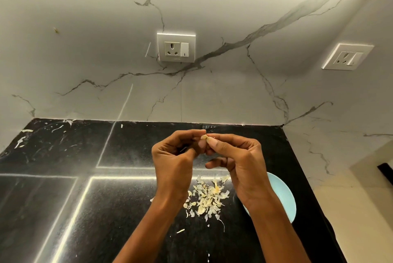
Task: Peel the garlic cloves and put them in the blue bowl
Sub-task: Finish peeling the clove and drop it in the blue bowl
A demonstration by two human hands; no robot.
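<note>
Pinching: both hands share one garlic clove [204, 137], raised above the black worktop [106, 199].
Left hand [172, 156]: fingers curled, tips on the clove.
Right hand [240, 160]: thumb and forefinger grip it.
Peels [207, 197]: heaped below, between the wrists.
Blue bowl [282, 194]: beside the peels, partly under the right wrist.

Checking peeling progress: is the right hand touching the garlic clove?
Touching. The head view shows the right hand pinching the garlic clove at its fingertips, against the left hand.

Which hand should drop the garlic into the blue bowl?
Probably the right hand: the blue bowl sits just beneath it, and its fingers already pinch the garlic clove. The left hand is farther away.
</note>
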